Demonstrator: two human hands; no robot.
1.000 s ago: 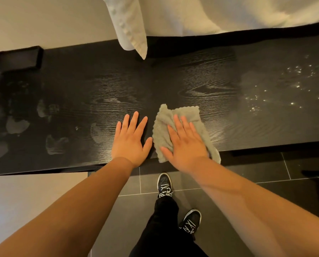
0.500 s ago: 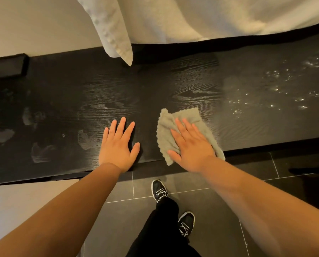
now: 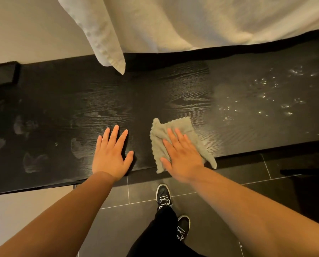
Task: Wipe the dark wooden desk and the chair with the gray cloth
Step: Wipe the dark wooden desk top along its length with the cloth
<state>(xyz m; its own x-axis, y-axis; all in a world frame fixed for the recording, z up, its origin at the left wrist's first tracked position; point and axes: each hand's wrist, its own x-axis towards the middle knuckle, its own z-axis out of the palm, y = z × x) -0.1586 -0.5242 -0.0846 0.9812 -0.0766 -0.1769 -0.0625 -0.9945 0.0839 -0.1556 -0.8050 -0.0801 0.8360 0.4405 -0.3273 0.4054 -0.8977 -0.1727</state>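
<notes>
The dark wooden desk [image 3: 173, 93] runs across the view, with its front edge near my hands. My right hand [image 3: 181, 154] lies flat on the gray cloth [image 3: 179, 125], fingers spread, pressing it onto the desk by the front edge. One corner of the cloth hangs over that edge. My left hand [image 3: 110, 154] rests flat and open on the bare desk to the left of the cloth, holding nothing. Dull smudges [image 3: 32, 162] mark the desk's left part, and bright droplets [image 3: 266, 101] speckle the right part.
A white fabric [image 3: 173, 21] hangs over the back of the desk, one corner [image 3: 116, 58] dropping close to the surface. A dark box [image 3: 1, 75] sits at the far left. Below are dark floor tiles [image 3: 238, 169], my shoes [image 3: 163, 195] and a dark shape [image 3: 312, 191] at right.
My right hand has slid the cloth a little to the right along the front edge, widening the gap to my left hand. The left hand stays flat on the desk.
</notes>
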